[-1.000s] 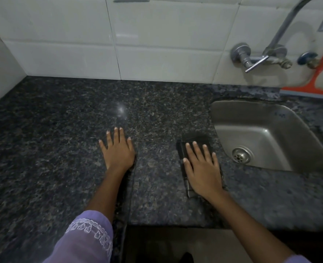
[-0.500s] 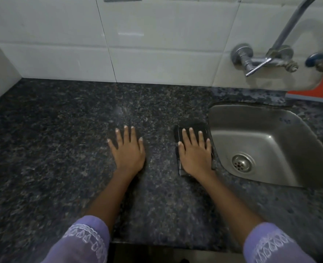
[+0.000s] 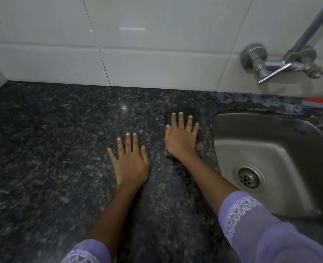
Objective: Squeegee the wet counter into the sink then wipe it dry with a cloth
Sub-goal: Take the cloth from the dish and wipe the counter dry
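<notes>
The dark folded cloth lies on the granite counter right of centre frame, just beside the left rim of the steel sink. The right hand presses flat on it, fingers straight and spread, gripping nothing. The left hand rests flat on the bare stone, just left of the cloth, fingers splayed too.

The main risk, as I judge it, is the cloth's right edge: a stroke pushed further right could carry it over the sink rim and drop it into the basin, soaking it again. With only a flat palm on it, the cloth may also bunch or slip out on a fast pull. Whether the stone is wet here is hard to tell; the frame is dim and a little blurred.

Open room lies to the left and lower left, a broad run of counter. At the top, the tiled wall stops any forward stroke. The tap stands upper right, with an orange strip, probably the squeegee, at the right edge.
</notes>
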